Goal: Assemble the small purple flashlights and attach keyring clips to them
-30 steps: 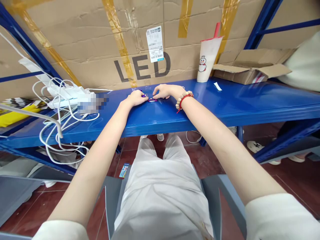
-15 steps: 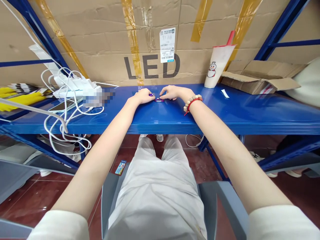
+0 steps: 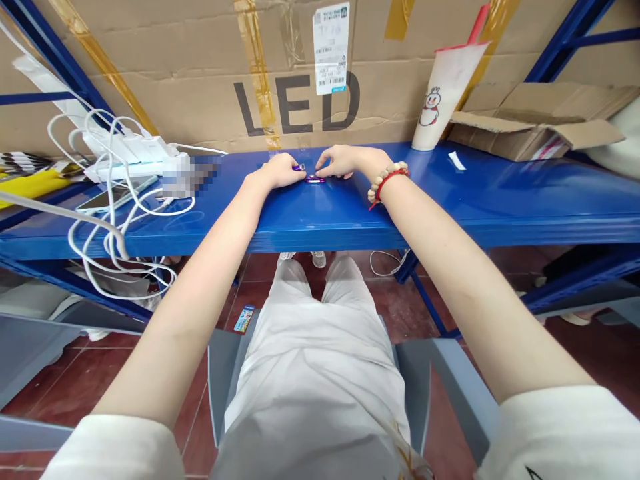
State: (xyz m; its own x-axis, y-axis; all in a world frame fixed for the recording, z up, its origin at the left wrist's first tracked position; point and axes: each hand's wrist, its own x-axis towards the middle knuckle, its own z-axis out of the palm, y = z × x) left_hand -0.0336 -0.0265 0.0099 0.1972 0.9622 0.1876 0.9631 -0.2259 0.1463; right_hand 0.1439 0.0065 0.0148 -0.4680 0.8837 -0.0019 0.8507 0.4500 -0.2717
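Observation:
On the blue table top (image 3: 440, 193), my left hand (image 3: 281, 169) is closed on a small shiny purple piece (image 3: 299, 167) that sticks out past the fingertips. Just to its right lies a second flat purple metallic piece (image 3: 315, 179), too small to name. My right hand (image 3: 343, 161) arches over the right side of this piece with bent fingers apart, a fingertip at or close to it. Whether that fingertip touches it I cannot tell. A beaded bracelet with a red cord (image 3: 386, 183) circles the right wrist.
A tall cup with a red straw (image 3: 445, 100), a paper scrap (image 3: 456, 161) and an opened carton (image 3: 525, 133) stand at the right. Tangled white cables (image 3: 125, 220), a power strip (image 3: 135, 157) and a phone (image 3: 117, 195) lie left. A large cardboard box (image 3: 190, 73) closes off the back.
The view has tilted down slightly, so the table's contents sit higher in the picture. Both hands stay around the purple pieces with almost the same pose.

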